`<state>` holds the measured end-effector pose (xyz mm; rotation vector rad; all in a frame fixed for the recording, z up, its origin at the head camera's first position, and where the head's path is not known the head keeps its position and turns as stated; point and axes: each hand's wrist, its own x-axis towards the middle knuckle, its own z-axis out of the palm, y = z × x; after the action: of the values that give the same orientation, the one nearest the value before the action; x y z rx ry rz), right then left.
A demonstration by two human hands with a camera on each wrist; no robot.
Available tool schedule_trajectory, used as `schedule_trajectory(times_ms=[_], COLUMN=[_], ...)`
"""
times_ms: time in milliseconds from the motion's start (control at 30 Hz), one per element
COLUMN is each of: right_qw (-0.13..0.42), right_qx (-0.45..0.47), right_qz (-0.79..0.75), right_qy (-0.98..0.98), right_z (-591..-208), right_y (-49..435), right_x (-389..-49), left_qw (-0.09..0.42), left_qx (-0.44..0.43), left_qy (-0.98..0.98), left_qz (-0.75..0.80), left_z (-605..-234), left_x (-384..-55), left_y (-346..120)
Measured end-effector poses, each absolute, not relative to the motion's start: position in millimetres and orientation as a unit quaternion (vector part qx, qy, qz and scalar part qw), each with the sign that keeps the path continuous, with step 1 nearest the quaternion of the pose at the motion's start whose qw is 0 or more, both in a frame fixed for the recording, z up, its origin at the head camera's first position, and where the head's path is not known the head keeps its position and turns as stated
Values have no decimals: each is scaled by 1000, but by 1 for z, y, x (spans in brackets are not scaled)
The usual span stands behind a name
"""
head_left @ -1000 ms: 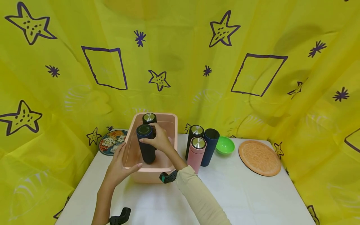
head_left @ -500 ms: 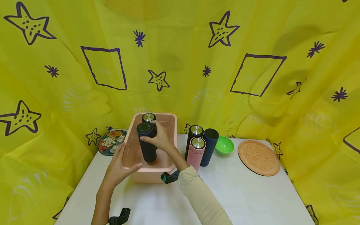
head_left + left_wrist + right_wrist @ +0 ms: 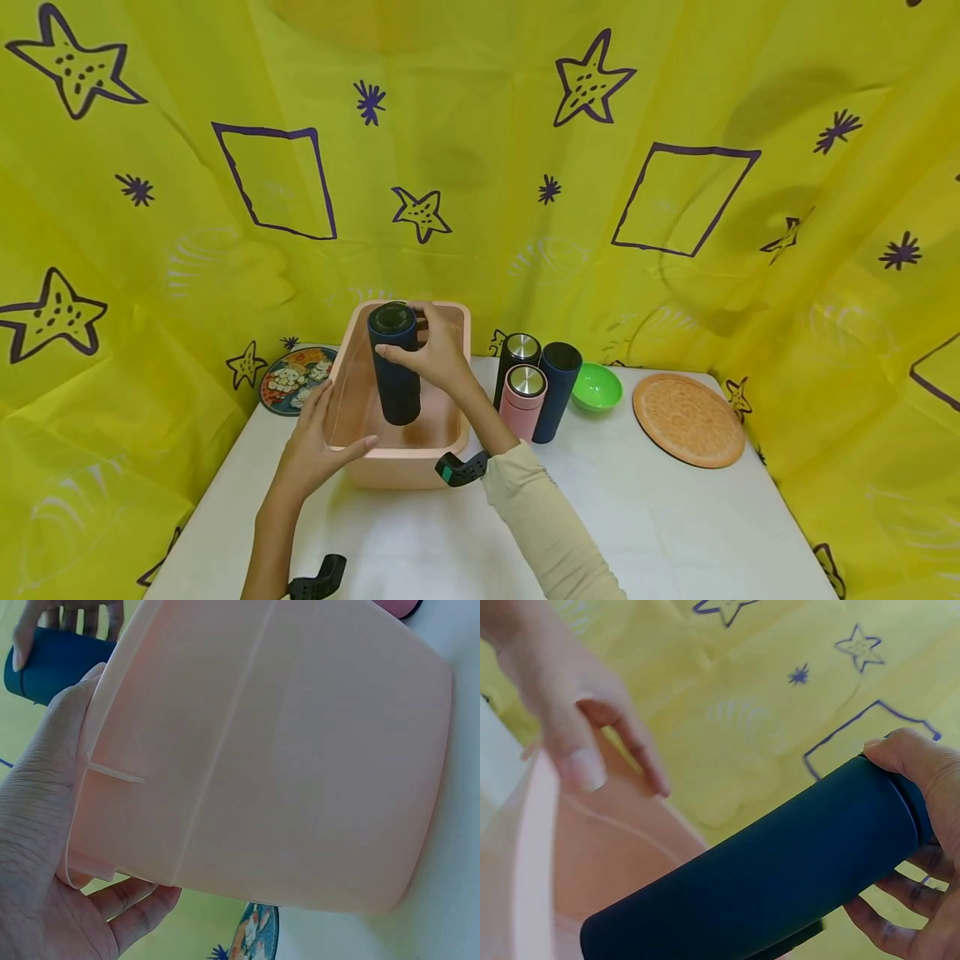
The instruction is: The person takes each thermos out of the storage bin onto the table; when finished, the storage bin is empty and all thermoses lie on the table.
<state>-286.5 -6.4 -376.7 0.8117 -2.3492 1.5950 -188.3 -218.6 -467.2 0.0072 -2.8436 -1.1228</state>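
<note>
My right hand (image 3: 438, 354) grips a dark blue bottle (image 3: 397, 379) near its lid, thumb on one side and fingers on the other. The bottle stands nearly upright inside a peach-pink plastic bin (image 3: 405, 471). In the right wrist view the same bottle (image 3: 757, 870) slants across, its base toward the bin. My left hand (image 3: 318, 450) holds the bin's near left corner, thumb over the front rim and fingers along the left rim. In the left wrist view that hand (image 3: 52, 802) wraps the bin's edge. A black bottle with a silver lid, farther back in the bin, is hidden behind the blue one.
Right of the bin stand a black bottle (image 3: 521, 346) with a silver lid, a pink bottle (image 3: 522, 404) and another blue bottle (image 3: 557, 392). Beyond them are a green bowl (image 3: 597, 387) and a round orange board (image 3: 690, 421). A patterned round plate (image 3: 292, 379) lies left.
My right hand has moved the blue bottle farther back and up in the head view, so it now covers the black bottle in the bin. The left hand stays on the corner.
</note>
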Motion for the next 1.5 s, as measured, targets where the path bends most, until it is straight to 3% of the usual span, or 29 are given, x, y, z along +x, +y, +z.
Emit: schedule_trajectory(times_ms=[1033, 1500], right_qw=[195, 207], right_qx=[258, 258], right_qz=[548, 543], right_qy=[-772, -772], right_z=[-291, -281], right_y=[54, 88], right_x=[-243, -212], left_qw=[35, 46], left_qx=[18, 13], left_qy=[-925, -924], left_qz=[-377, -378], left_z=[-468, -469], left_x=[-189, -189], left_y=[-218, -218])
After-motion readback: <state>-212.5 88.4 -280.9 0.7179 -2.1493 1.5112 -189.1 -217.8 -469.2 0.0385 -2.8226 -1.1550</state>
